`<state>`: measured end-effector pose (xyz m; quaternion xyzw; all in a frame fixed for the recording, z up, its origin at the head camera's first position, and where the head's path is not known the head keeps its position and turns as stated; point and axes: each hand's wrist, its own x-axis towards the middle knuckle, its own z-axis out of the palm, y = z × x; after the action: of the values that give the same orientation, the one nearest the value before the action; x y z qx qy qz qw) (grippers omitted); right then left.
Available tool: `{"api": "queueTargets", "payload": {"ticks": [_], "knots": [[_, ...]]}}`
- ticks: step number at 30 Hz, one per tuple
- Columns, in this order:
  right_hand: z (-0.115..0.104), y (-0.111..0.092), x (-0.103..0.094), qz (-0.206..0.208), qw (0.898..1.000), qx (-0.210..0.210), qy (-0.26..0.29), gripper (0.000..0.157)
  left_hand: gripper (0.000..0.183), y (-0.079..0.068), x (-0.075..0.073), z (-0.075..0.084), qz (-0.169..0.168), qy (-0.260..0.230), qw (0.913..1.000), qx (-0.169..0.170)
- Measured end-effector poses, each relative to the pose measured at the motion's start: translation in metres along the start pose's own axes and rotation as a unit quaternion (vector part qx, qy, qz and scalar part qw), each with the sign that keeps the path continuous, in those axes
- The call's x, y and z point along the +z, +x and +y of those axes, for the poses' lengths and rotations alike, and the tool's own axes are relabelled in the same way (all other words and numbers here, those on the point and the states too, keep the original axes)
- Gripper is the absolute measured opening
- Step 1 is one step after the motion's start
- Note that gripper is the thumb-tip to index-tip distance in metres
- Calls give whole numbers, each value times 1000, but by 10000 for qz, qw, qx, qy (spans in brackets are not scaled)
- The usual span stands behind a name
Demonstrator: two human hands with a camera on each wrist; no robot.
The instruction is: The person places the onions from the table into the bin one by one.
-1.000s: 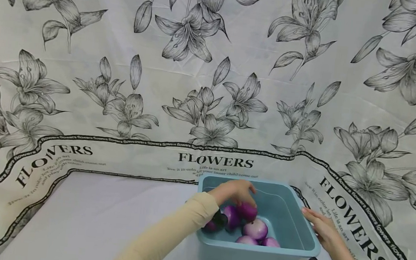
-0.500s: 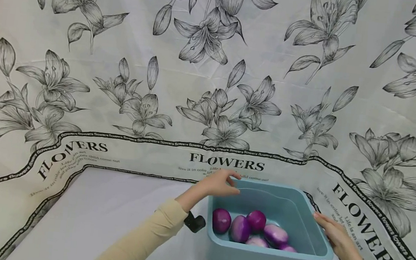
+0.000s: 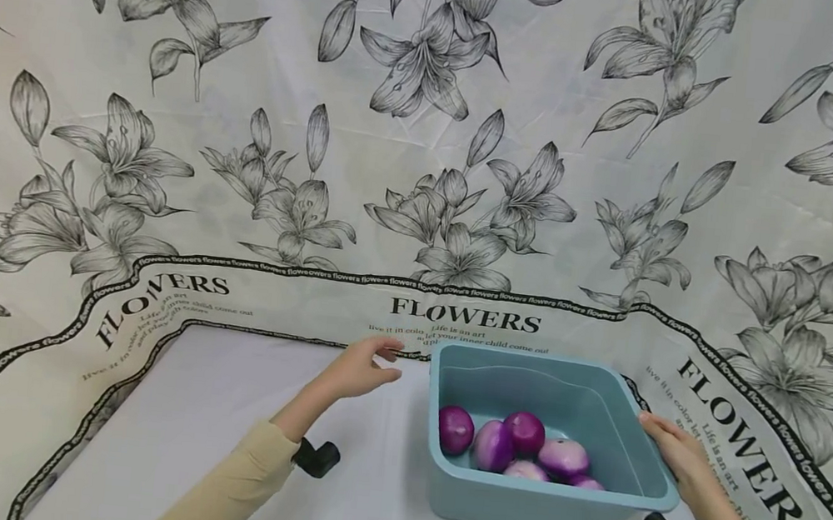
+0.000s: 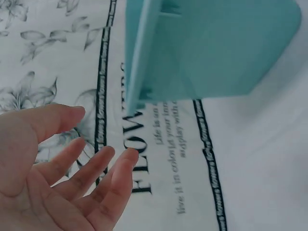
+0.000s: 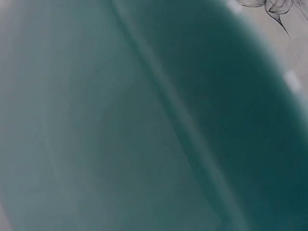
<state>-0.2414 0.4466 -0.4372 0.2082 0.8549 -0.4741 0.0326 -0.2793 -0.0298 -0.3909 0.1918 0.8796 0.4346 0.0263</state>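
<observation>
In the head view a blue-green plastic bin (image 3: 513, 508) stands on the white surface, right of centre. Several purple onions (image 3: 524, 432) lie inside it, mostly toward its left and near side; some are deep purple, others paler. My left hand (image 3: 353, 369) is in the air left of the bin, apart from it, holding nothing. In the left wrist view the fingers (image 4: 86, 178) are relaxed and spread below the bin's rim. My right hand (image 3: 683, 461) lies along the bin's right side, straight fingertips touching its rim. The right wrist view shows only the bin's blurred wall (image 5: 120, 120), not the hand.
A white cloth with line-drawn lilies and a black-edged "FLOWERS" border (image 3: 465, 315) hangs behind and around the work surface (image 3: 238, 393). The bin's back edge is close to that border. A dark camera mount sits on each wrist.
My left hand has let go of a deep purple onion inside the bin, risen over the left rim and moved left, away from the bin. The right hand has stayed at the right rim.
</observation>
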Motion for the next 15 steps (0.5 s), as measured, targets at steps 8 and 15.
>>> {"api": "queueTargets", "payload": {"ticks": [8, 15], "knots": [[9, 0, 8, 1277, 9741, -1500, -1108, 57, 41, -28, -7, -36, 621, 908, 9939, -101], [2, -4, -2, 2370, 9065, -3041, -1720, 43, 52, -47, -31, -59, 1058, 1906, 9738, 642]]}}
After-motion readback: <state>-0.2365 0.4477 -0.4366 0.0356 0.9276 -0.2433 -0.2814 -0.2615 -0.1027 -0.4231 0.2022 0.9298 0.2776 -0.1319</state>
